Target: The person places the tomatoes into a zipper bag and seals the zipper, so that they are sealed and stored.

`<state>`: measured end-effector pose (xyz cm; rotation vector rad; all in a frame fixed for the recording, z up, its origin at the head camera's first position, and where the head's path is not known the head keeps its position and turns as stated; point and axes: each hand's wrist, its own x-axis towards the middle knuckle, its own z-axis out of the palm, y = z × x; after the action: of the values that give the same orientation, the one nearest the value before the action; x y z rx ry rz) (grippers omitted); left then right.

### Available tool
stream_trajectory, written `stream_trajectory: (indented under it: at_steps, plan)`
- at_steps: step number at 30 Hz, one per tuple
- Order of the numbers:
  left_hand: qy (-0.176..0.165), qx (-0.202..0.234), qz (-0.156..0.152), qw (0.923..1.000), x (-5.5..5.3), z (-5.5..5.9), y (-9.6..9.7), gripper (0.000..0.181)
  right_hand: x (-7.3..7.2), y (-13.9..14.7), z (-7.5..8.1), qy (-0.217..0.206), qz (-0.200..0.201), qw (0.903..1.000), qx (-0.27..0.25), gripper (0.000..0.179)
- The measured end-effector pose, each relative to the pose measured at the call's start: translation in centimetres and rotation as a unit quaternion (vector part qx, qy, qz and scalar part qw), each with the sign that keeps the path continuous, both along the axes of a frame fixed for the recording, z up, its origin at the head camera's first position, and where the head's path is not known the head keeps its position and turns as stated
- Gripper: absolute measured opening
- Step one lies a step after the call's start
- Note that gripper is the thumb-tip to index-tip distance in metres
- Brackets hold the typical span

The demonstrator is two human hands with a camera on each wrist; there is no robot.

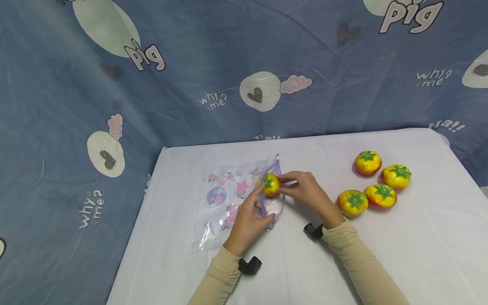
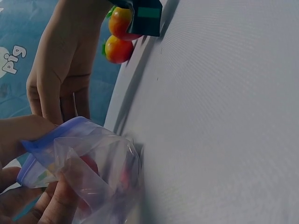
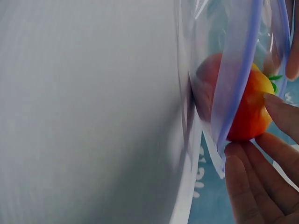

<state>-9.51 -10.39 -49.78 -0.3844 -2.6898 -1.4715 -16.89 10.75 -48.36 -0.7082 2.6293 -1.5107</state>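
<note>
A yellow-red toy persimmon [image 1: 271,184] with a green leafy top sits in the mouth of a clear zip bag [image 1: 213,228]. My right hand [image 1: 306,190] pinches that persimmon between thumb and fingers from the right. In the right wrist view, the bag's purple zip edge [image 3: 240,100] crosses in front of the persimmon [image 3: 252,109], part of which is behind the film. My left hand [image 1: 248,222] grips the bag's open edge, thumb and fingers spread along it. The left wrist view has this hand's fingers [image 2: 63,198] against the film.
Several more persimmons [image 1: 396,177] lie grouped on the right of the white-covered table [image 1: 167,271]. Pink and purple prints mark the bag, which lies flat toward the left. A blue patterned cloth [image 1: 183,84] hangs behind the table. Each wrist carries a black camera mount [image 1: 249,266].
</note>
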Motion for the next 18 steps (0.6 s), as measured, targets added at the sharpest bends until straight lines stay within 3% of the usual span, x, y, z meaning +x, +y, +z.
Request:
stream_trajectory:
  at_steps: [18]
  plan:
    - [-0.002, 0.002, -0.006, 1.0000, 0.3, 0.3, 0.1, 0.090, 0.1, -1.9, 0.1, 0.020, -0.023, 0.9992, 0.025, 0.039]
